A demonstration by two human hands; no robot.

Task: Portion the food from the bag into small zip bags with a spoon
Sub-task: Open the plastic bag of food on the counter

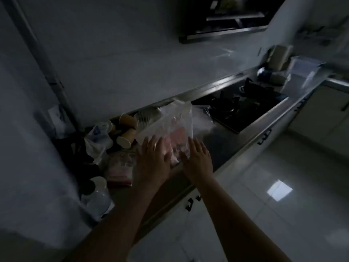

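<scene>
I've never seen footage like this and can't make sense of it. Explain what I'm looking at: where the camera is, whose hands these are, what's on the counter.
There is one picture, taken by a camera worn on a person's head, looking down at their own bare arms in a dim kitchen. No machine is involved. The left hand and right hand lie with straight fingers against a clear zip bag holding pinkish food, on a steel counter. To the left lie another filled bag, some paper cups tipped over and a white plastic bag. Further along is a black gas hob. No spoon is visible.
</scene>
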